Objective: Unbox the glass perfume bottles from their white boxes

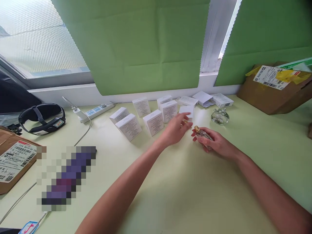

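Observation:
My right hand (212, 141) is wrapped around a clear glass perfume bottle (203, 138) with a gold neck, tilted toward the left. Just left of the bottle's neck is my left hand (176, 128), its fingers apart and pointing right. A small goldish spot shows by those fingers; I cannot tell what it is. Behind the left fingers stands a white box (187, 111), partly hidden. A second clear glass bottle (220, 116) rests on the table beyond my right hand.
Several printed white boxes (153, 123) stand left of my hands; others (221, 100) lie by the windowsill. A cardboard box (270, 94) sits back right, another (17, 162) at left. A black headband (42, 118), power strip (98, 111) and blurred phone-like object (70, 175) occupy the left.

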`<state>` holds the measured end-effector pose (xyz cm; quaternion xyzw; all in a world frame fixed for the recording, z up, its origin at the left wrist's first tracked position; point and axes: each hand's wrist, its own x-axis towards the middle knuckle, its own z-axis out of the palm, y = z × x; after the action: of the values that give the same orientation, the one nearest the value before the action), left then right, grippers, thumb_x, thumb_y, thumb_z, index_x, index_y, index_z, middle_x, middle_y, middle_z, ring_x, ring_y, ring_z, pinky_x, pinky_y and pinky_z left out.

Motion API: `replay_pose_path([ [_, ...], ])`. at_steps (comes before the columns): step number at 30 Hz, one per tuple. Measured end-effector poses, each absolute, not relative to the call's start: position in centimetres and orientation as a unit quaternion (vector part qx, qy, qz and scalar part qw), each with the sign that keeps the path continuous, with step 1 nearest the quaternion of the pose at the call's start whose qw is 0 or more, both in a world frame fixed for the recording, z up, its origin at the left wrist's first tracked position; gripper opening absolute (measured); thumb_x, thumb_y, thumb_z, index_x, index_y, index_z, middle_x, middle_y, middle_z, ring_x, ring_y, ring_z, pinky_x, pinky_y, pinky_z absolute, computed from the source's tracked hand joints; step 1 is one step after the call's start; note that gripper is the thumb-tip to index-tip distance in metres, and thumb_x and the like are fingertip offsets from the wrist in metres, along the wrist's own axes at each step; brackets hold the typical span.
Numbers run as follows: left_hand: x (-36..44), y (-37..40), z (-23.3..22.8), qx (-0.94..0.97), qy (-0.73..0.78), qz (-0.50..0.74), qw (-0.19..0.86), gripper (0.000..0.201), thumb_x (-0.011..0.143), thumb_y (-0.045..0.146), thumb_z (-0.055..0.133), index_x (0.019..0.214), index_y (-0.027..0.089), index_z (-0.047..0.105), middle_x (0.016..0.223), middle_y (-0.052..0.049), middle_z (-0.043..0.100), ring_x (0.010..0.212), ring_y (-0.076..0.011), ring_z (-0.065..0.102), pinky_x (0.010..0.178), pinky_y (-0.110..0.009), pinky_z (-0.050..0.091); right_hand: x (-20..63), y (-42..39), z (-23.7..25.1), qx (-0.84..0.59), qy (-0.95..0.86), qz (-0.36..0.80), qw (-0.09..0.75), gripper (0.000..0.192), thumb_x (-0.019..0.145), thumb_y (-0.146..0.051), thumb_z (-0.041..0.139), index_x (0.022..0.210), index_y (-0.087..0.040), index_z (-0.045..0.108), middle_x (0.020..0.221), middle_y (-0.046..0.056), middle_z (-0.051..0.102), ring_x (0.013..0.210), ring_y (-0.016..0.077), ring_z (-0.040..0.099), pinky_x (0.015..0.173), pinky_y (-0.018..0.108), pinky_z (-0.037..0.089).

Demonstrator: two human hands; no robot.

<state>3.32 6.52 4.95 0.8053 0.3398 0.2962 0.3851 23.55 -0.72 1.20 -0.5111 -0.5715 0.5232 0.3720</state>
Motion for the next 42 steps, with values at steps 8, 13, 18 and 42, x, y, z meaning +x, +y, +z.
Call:
replay_pose_path([
  [8, 2.5, 6.3, 6.2, 0.922, 0.179, 0.18, 0.292, 0.02, 0.101, 0.027, 0.049, 0.111, 0.025, 0.066, 0.106, -0.006, 0.067, 0.089, -0.0178, 0.066, 0.073, -0.028, 0.047, 23.5, -1.1, 1.7, -0.489, -0.599, 0.544, 0.326, 0.05, 0.089, -0.056, 0.064, 0.13, -0.028, 0.063, 0.101, 0.005, 0.065, 0.062, 0.0119, 0.048, 0.061, 0.031, 0.043],
  [13, 2.4, 6.5, 6.6, 0.947, 0.188, 0.147, 0.217, 0.021, 0.1, 0.019, 0.044, 0.104, 0.023, 0.064, 0.103, -0.006, 0.068, 0.088, -0.018, 0.065, 0.071, -0.027, 0.043, 23.5, -0.9, 1.4, -0.486, -0.604, 0.547, 0.318, 0.047, 0.089, -0.053, 0.064, 0.129, -0.028, 0.063, 0.107, 0.005, 0.066, 0.061, 0.0111, 0.045, 0.062, 0.032, 0.043],
  [18, 2.7, 6.0, 5.9, 0.964, 0.224, 0.132, 0.064, 0.019, 0.099, 0.013, 0.039, 0.092, 0.02, 0.056, 0.093, -0.006, 0.063, 0.073, -0.0178, 0.059, 0.064, -0.03, 0.035, 23.0, -0.6, 0.7, -0.51, -0.641, 0.457, 0.348, 0.041, 0.09, -0.052, 0.061, 0.124, -0.028, 0.061, 0.098, 0.002, 0.062, 0.073, 0.0159, 0.052, 0.064, 0.03, 0.043],
  [42, 3.0, 6.2, 4.6, 0.971, 0.203, 0.118, 0.041, 0.024, 0.101, 0.02, 0.035, 0.101, 0.019, 0.059, 0.096, -0.006, 0.064, 0.087, -0.0193, 0.061, 0.061, -0.031, 0.034, 22.5, -0.5, 0.6, -0.511, -0.684, 0.393, 0.342, 0.025, 0.091, -0.04, 0.059, 0.111, -0.025, 0.061, 0.101, 0.001, 0.065, 0.086, 0.0191, 0.059, 0.072, 0.029, 0.049],
])
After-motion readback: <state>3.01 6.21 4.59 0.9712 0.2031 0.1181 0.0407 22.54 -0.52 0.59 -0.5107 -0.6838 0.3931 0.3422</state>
